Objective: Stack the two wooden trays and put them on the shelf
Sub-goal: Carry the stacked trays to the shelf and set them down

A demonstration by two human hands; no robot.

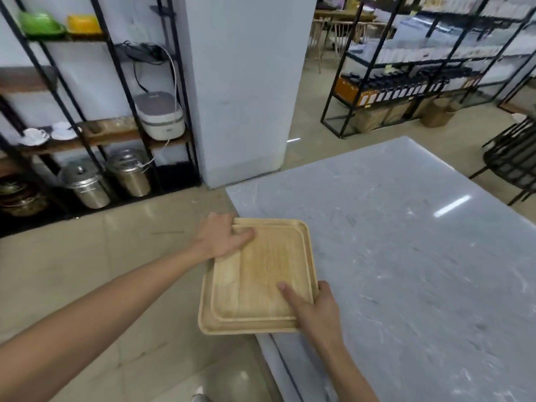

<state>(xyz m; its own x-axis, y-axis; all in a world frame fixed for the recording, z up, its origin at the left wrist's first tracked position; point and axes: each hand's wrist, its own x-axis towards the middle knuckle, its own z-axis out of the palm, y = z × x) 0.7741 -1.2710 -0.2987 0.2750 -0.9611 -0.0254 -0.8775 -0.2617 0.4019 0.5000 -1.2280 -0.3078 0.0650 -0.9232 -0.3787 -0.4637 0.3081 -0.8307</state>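
Observation:
Two square wooden trays are stacked, the smaller tray (261, 274) nested inside the larger tray (208, 322). The stack is held in the air at the left edge of the grey marble table (406, 256), partly over the floor. My left hand (223, 236) grips the stack's far left corner, thumb on top. My right hand (314, 310) holds the near right corner, with its thumb pressed on the smaller tray. The black metal shelf (116, 134) with wooden boards stands to the left, beyond the floor.
The shelf carries a white rice cooker (159, 117), white dishes (49, 133), green and yellow containers on top, and steel pots (127, 175) at the bottom. A white pillar (243, 97) stands beside it. Another rack (406, 82) and a black chair (513, 161) are at the right.

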